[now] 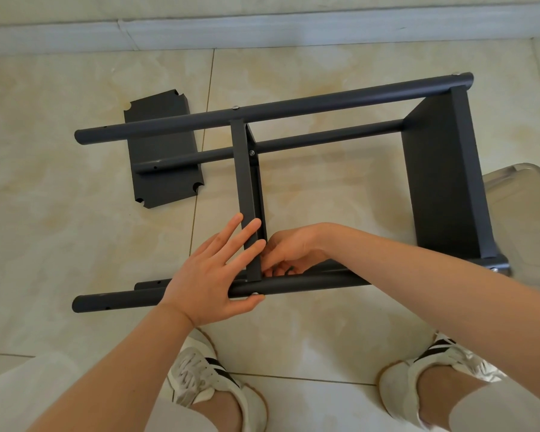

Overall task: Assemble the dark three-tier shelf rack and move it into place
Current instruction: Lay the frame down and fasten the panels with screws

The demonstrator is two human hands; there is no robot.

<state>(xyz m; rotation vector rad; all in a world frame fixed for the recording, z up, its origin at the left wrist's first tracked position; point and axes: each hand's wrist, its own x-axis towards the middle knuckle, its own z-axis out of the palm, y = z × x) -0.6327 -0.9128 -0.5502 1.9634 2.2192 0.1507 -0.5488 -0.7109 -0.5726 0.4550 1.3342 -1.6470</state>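
Note:
The dark rack [293,109] lies on its side on the tile floor, its poles running left to right. An end shelf [443,182] is fixed at the right and a middle shelf [245,169] stands across the poles. My left hand [219,272] lies with straight fingers against the middle shelf's near end, and its thumb presses a screw head [255,294] on the near pole [119,302]. My right hand [289,251] reaches in from the right of that shelf; its curled fingers pinch a small dark fastener [290,271] at the joint. A loose third shelf panel [162,169] lies flat under the far poles at the left.
A clear plastic container [524,213] stands just right of the rack's end. A wall baseboard [262,29] runs along the back. My two shoes [206,375] [434,366] stand close in front of the near pole. Bare tile lies to the left.

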